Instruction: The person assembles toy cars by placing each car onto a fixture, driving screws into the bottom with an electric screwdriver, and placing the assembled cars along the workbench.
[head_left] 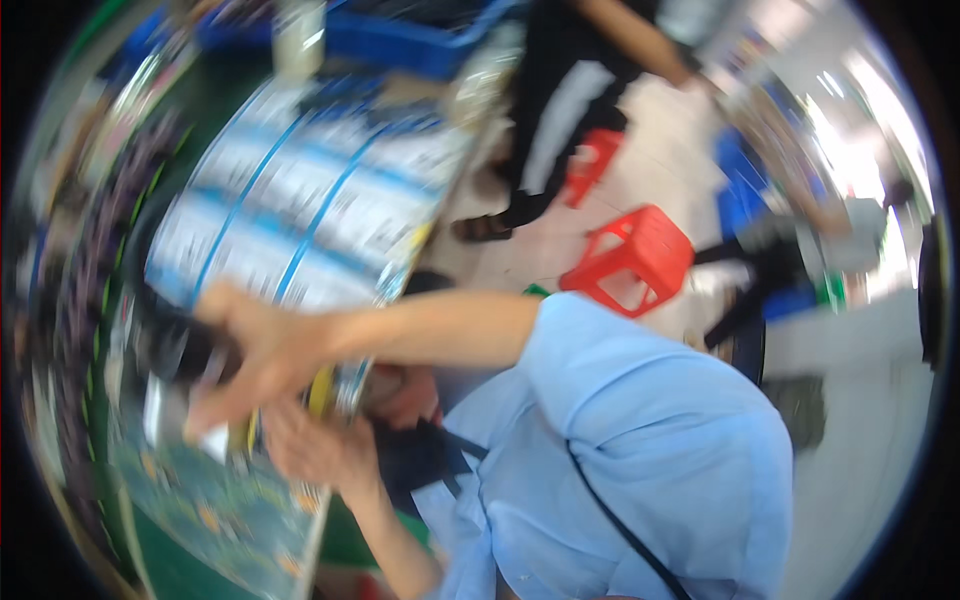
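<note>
My right hand (265, 345) reaches left over the workbench, its thumb and fingers curved around a black rounded thing (185, 350) whose kind is lost in the blur. Just below it my left hand (315, 440) has its fingers stretched out and close together, with nothing clearly held in it. Between the hands and the bench shows a small white piece (215, 443), along with a yellow and dark strip (320, 390). Beyond my right hand, blue-and-white printed sheets (290, 210) lie in rows on the bench.
A patterned mat (215, 520) covers the near bench end. At the far end stands a blue crate (400, 40) with dark contents. Red stools (645, 255) stand on the floor. One person in dark trousers (545, 120) stands beside the bench; another person (840, 240) is farther right.
</note>
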